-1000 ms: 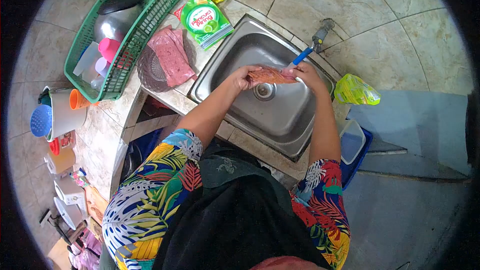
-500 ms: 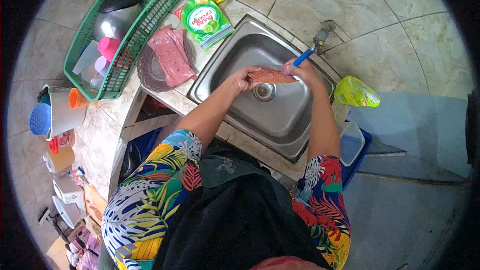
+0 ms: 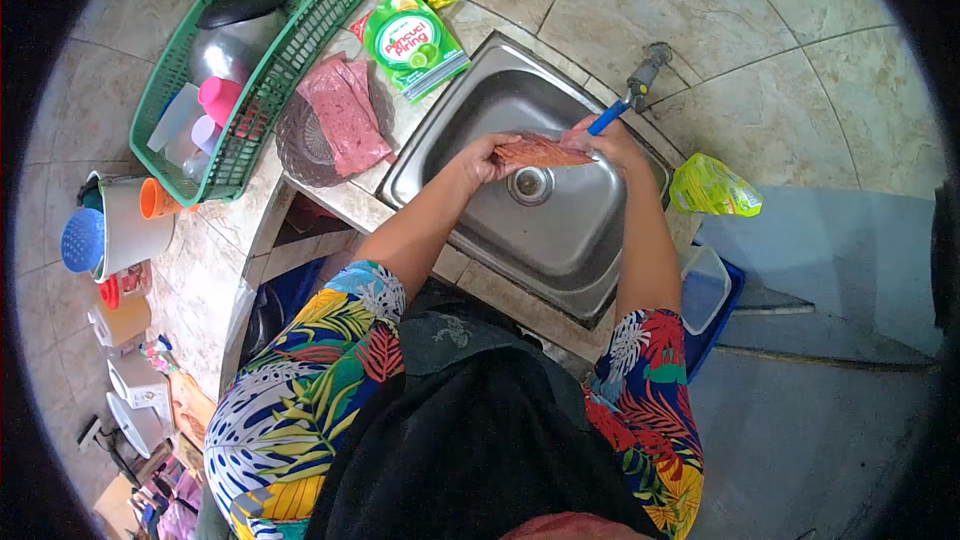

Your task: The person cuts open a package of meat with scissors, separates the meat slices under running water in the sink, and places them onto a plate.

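Over the sink [image 3: 540,250] I hold a flat, reddish-brown slab [image 3: 540,151] that looks like meat, perhaps in clear wrap. My left hand [image 3: 482,160] pinches its left end, thumb on top. At the other end, my right hand [image 3: 610,147] is closed round it, directly under the blue tube [image 3: 607,117] of the tap [image 3: 645,75]. Whether water runs is hard to tell. To the left, a similar pink slab [image 3: 345,118] rests on a ridged glass plate [image 3: 310,162].
A green dish-soap pouch [image 3: 412,45] lies behind the plate. The green basket [image 3: 240,130] at left holds a pot and cups. Right of the sink stand a yellow-green pouch [image 3: 712,185] and a clear plastic container [image 3: 705,288]. A white bucket [image 3: 135,225] is far left.
Almost nothing differs. Both hands keep their hold on the reddish-brown slab under the tap, and the view has shifted very slightly.
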Demonstrator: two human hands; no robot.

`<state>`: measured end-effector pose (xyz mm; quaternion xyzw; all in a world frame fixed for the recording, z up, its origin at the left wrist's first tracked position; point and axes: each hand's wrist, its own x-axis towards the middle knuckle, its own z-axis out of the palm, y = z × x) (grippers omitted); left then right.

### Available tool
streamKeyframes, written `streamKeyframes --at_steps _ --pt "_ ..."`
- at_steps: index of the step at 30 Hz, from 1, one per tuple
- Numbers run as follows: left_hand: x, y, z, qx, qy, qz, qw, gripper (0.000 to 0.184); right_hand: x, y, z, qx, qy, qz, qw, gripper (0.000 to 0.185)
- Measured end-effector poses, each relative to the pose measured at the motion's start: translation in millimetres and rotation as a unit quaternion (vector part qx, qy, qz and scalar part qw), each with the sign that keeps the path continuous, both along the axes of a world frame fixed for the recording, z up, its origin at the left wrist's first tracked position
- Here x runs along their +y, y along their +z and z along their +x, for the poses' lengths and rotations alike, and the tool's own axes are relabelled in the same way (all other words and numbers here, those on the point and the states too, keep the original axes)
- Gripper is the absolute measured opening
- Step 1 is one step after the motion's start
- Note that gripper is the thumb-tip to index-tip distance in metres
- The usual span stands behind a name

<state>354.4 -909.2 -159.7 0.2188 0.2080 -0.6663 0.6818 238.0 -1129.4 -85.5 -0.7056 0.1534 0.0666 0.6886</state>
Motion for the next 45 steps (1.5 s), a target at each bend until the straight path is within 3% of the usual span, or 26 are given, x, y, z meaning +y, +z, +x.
streamKeyframes --at_steps 3,6,8,12,18,20,24,30,33,35,39,45 --pt "2 7 -2 -0.003 0.009 -0.002 1.0 0.026 1 0 -2 0.029 -0.003 -0.039 0.999 0.028" --pt "4 20 -1 -0.018 0.011 0.007 1.0 0.026 3 4 -3 0.022 0.07 -0.045 0.996 0.027" --pt "3 14 -2 -0.022 0.003 0.016 1.0 0.026 0 -4 -2 -0.018 0.116 -0.045 0.992 0.013" --pt "1 10 -5 -0.045 -0.001 0.039 0.998 0.027 -4 -11 -2 -0.014 0.116 -0.016 0.993 0.013" --pt "1 7 -4 -0.052 -0.005 0.026 0.998 0.03 -7 -28 -10 -0.003 0.084 -0.066 0.994 0.018" --pt "2 10 -2 -0.052 -0.002 0.019 0.998 0.03 -3 -24 -16 0.038 0.026 -0.057 0.997 0.019" --pt "6 12 -3 -0.081 -0.002 0.015 0.997 0.029 -1 -23 -11 0.005 0.054 -0.063 0.996 0.019" --pt "10 20 -7 -0.064 -0.028 0.025 0.997 0.031 15 -7 -6 0.004 0.01 -0.041 0.999 0.019" --pt "12 17 -9 -0.072 -0.035 0.035 0.996 0.031 13 -10 -5 0.04 0.045 0.034 0.998 0.018" --pt "14 18 -8 -0.074 -0.035 0.038 0.996 0.032 11 -12 -6 -0.018 0.065 0.002 0.998 0.017" --pt "19 20 -3 -0.039 -0.025 -0.007 0.999 0.03 -1 -23 -15 0.034 0.046 -0.031 0.998 0.015" --pt "12 16 -2 -0.067 -0.02 0.034 0.997 0.029 6 -28 -17 -0.022 -0.033 -0.041 0.998 0.017"
